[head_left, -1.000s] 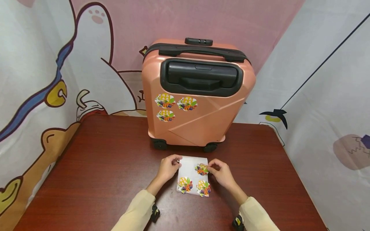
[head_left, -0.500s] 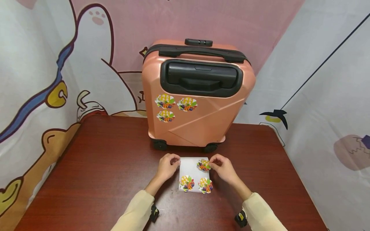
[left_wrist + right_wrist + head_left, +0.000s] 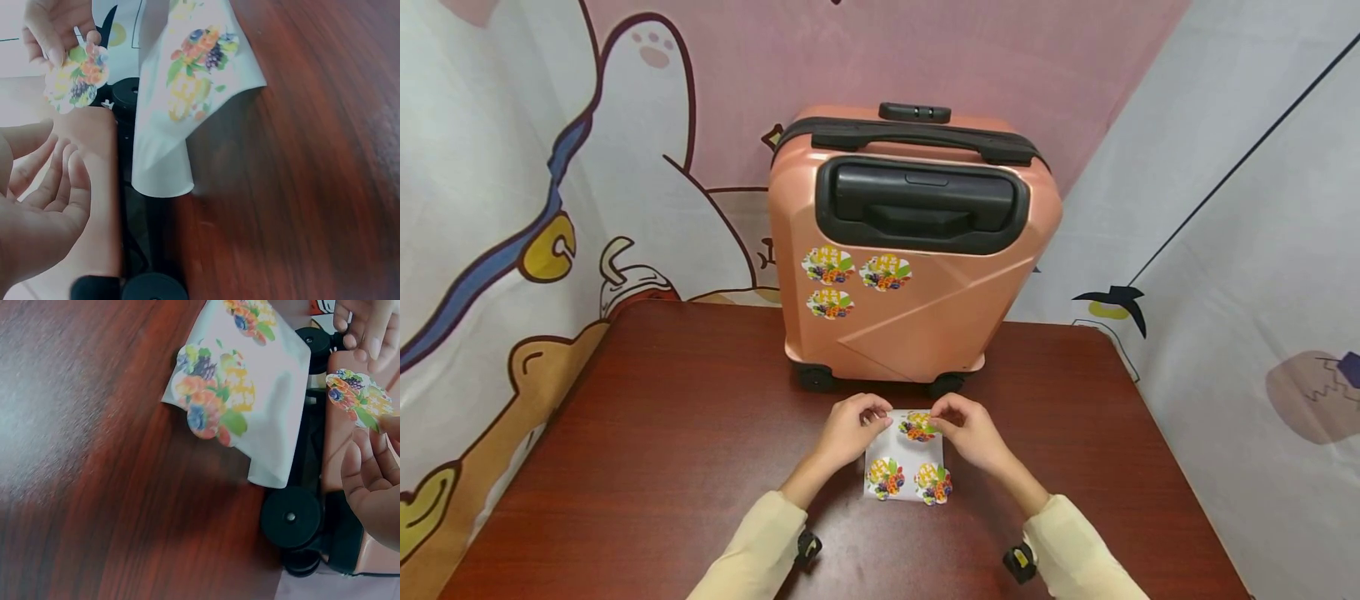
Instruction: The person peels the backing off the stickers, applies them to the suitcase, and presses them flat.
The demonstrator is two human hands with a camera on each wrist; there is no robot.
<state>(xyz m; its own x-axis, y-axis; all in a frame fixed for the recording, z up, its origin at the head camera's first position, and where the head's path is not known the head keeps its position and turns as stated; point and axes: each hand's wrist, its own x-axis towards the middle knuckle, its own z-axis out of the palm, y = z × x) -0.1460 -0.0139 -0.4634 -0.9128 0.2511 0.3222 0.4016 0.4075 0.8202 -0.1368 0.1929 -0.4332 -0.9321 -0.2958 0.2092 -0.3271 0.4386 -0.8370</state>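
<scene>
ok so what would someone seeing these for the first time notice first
Probably the big pink-orange suitcase on the far side of the table, with three fruit stickers on its front, left of centre in the head view. Then the bright loose sticker pinched by the right hand, clear of the white sheet bearing two more.

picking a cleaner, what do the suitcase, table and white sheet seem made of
Suitcase: probably hard plastic, glossy, with highlights on moulded ridges. Table: wood or wood-look laminate, satiny, with grain streaks and glare. White sheet: likely coated paper, smooth, thin, curled at one edge.
</scene>
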